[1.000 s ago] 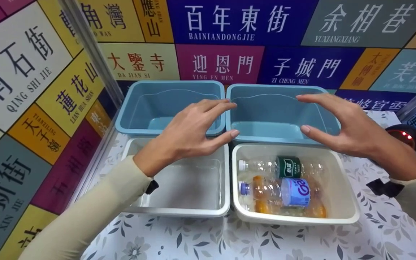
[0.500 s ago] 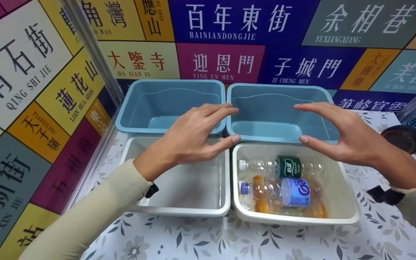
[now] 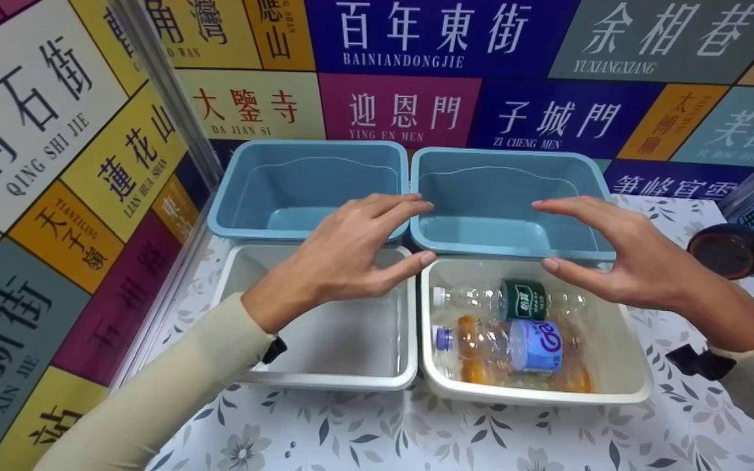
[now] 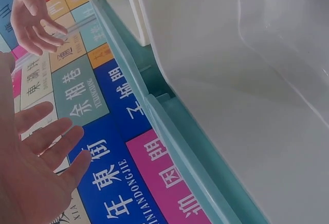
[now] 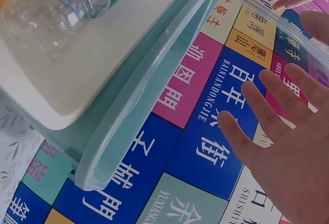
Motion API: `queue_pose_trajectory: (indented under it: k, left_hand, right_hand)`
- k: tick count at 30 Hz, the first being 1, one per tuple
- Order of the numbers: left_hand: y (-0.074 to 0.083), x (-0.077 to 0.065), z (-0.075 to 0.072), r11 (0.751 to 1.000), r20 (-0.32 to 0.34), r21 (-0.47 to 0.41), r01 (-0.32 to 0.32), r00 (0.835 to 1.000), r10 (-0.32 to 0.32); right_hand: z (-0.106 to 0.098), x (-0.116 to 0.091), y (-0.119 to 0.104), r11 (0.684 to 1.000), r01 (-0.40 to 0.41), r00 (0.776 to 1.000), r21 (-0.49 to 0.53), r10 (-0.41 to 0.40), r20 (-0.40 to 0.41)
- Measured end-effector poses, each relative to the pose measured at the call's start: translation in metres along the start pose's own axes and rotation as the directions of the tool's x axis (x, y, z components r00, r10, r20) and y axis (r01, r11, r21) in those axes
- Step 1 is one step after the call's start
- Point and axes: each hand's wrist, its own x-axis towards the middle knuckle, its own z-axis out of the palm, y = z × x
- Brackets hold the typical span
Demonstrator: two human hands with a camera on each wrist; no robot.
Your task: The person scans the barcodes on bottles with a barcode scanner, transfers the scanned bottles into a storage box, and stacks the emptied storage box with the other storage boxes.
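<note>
My left hand (image 3: 351,252) hovers over the back part of the left white bin (image 3: 344,340), fingers extended and thumb apart, holding nothing. My right hand (image 3: 632,255) is held likewise above the back right corner of the right white bin (image 3: 612,353), with nothing in its grasp. Inside that right bin lie several plastic bottles on their sides: a clear bottle with a green label (image 3: 523,299), one with a purple-blue label (image 3: 535,345), and amber ones partly hidden beneath. Both wrist views show the palms and spread fingers.
Behind the white bins stand a left blue bin (image 3: 220,219) and a right blue bin (image 3: 508,235). A dark round object (image 3: 728,251) sits at the right beyond my wrist. Printed panels wall off the back and left of the floral-covered table (image 3: 324,432).
Both hands have sunk slightly and come a little nearer, still holding nothing. Red lights seen on the dark round object at first no longer show. Bins and bottles stay in place.
</note>
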Motion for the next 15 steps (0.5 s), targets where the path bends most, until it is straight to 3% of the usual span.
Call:
queue_pose_trajectory:
  k: [15]
  left_hand:
    - [0.0041,-0.0032,0.0076,0.999,0.009,-0.026,-0.019,1.0,0.02]
  right_hand:
    - [0.007,-0.0093,0.0013,0.997,0.028,1.0,-0.065,-0.028,0.013]
